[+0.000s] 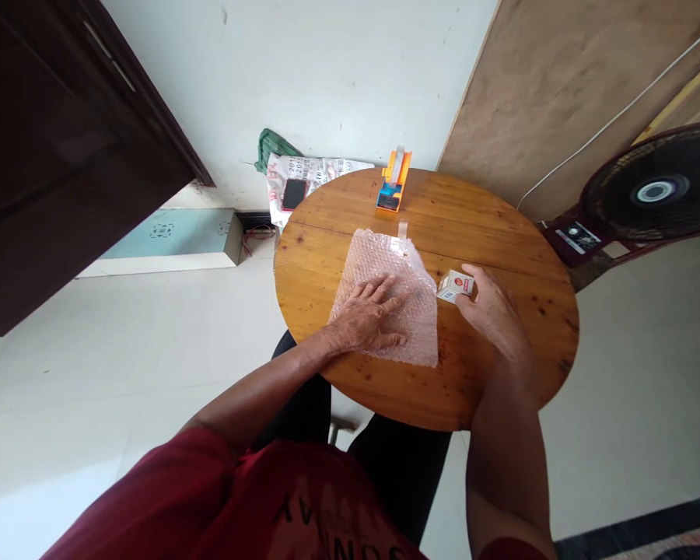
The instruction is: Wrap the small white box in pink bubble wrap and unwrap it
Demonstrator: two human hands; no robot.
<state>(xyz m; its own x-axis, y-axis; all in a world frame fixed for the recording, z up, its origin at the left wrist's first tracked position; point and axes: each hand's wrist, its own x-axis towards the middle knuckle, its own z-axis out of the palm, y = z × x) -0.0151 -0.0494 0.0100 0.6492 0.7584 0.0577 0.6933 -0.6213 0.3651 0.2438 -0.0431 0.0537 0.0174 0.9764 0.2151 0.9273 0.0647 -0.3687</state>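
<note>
A sheet of pinkish clear bubble wrap (423, 330) lies on the round wooden table (519, 241). My left hand (369, 315) rests flat on it with the fingers spread. Just beyond the sheet's right edge, my right hand (493, 307) grips a small white box (455, 285) between thumb and fingers. The box has red and dark printing and is tilted. A short strip of tape (403, 229) lies at the far edge of the wrap, next to a small whitish patch.
An orange tape dispenser (393, 183) stands at the table's far edge. Behind the table are a printed white sack (332, 167) and a dark phone (294, 194). To the right is a black round fan (653, 187); a long pale box (169, 237) lies on the floor at left.
</note>
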